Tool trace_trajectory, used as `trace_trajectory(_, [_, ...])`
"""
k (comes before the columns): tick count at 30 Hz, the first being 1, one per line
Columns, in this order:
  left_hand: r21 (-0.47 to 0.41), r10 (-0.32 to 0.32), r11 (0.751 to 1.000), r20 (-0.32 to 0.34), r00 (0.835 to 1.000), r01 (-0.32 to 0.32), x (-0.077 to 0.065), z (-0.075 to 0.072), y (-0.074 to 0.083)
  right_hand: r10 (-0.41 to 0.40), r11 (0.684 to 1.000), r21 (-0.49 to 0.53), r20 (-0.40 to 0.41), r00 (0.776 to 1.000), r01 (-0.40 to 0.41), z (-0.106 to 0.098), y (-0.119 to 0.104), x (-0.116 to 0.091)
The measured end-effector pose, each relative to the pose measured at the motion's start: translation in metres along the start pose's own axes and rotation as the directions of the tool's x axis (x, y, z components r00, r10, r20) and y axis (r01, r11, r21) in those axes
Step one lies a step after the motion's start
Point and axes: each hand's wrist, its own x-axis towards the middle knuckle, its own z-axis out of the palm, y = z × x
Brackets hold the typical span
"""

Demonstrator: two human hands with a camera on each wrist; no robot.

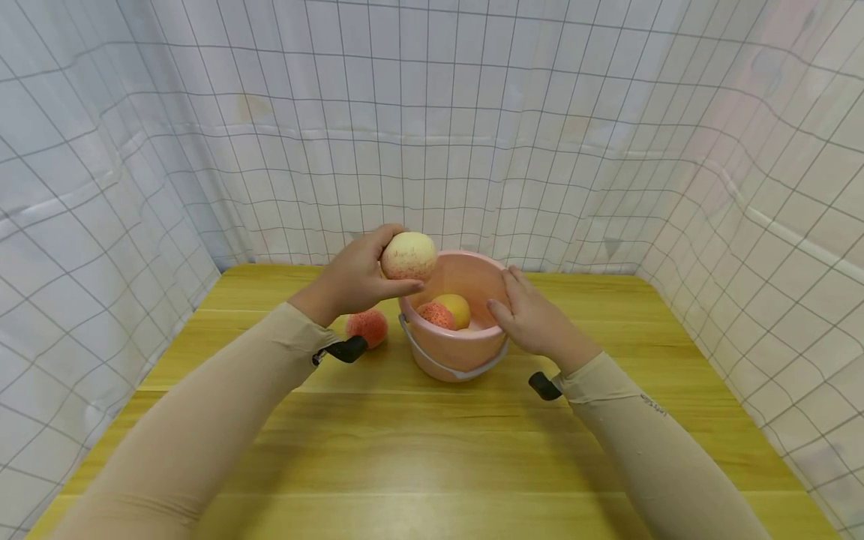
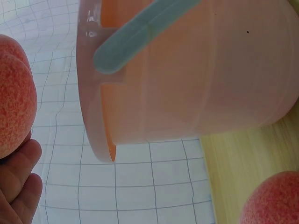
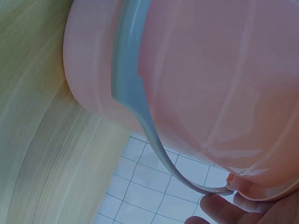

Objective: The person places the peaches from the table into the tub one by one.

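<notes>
One pale peach (image 1: pixel 408 256): in the left hand (image 1: pixel 354 271), above rim level at the left side of the pink bucket (image 1: pixel 457 351), not touching it.
Good handling: a light cupped hold seems best, since the round fruit could roll free; bracing the bucket should keep it from tipping, and ample clearance over the rim should avoid a knock.
Left pose: forearm slants in from lower left; fingers grasp the pale peach's far side, thumb stretched beneath.
Right pose: right hand (image 1: pixel 540 321) clasps the rim near the handle (image 3: pixel 128 70) hinge, thumb over the edge.
Bucket contents: yellow fruit (image 1: pixel 456 308), speckled fruit (image 1: pixel 434 316).
Counter (image 1: pixel 405 465): red fruit (image 1: pixel 367 328) left of the bucket.
</notes>
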Motion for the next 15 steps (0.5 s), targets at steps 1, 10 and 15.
trace_trajectory(1, [0.002,0.0,1.0,0.001,1.0,0.0,0.001,0.001,0.001,-0.001,1.0,-0.001,0.0,1.0,0.001,0.0,0.0,0.0])
trace_trajectory(10, [0.021,-0.006,1.0,0.003,1.0,0.006,0.007,0.01,0.007,-0.001,1.0,-0.006,0.0,1.0,0.001,0.0,0.0,-0.001])
trace_trajectory(15, [0.003,0.011,1.0,0.012,1.0,-0.011,0.01,0.014,0.008,-0.002,1.0,-0.007,-0.004,1.0,0.002,0.001,0.0,0.0])
